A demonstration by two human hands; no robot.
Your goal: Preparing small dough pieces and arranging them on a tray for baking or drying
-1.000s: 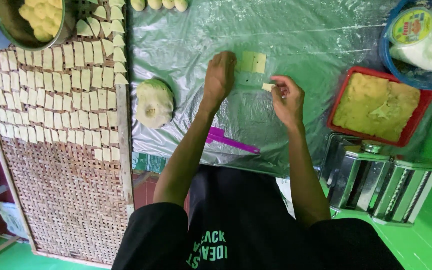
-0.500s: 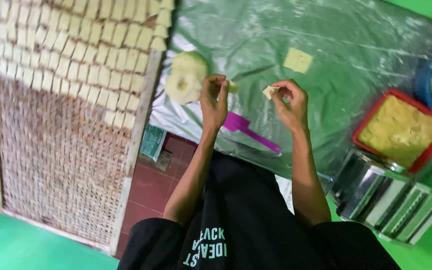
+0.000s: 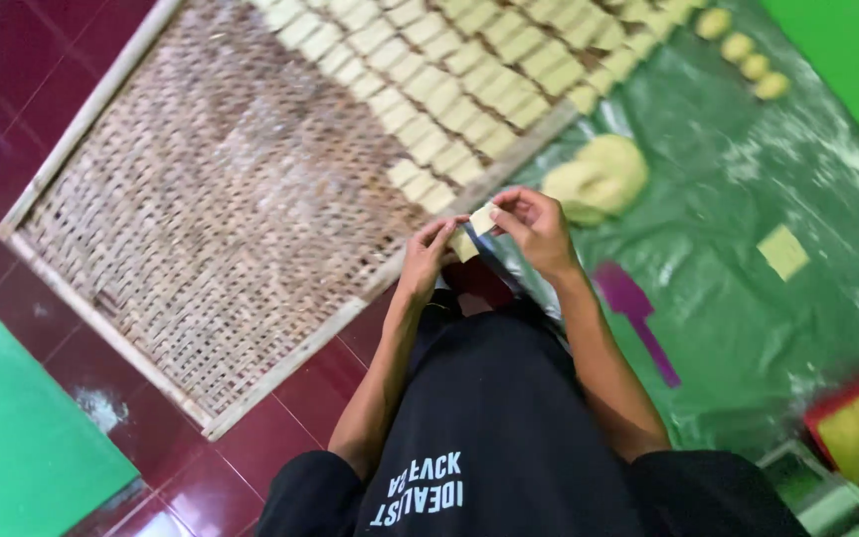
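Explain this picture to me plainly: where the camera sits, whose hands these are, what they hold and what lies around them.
The camera is worn on a person's head and looks down past their black shirt, so both hands are their own. There is no machine at work. The left hand and right hand meet over the edge of a woven tray, together pinching a small pale dough square between the fingers. Rows of similar dough pieces fill the tray's far part. To the right, a plastic sheet covers the floor, carrying a dough lump, a purple scraper and one loose square.
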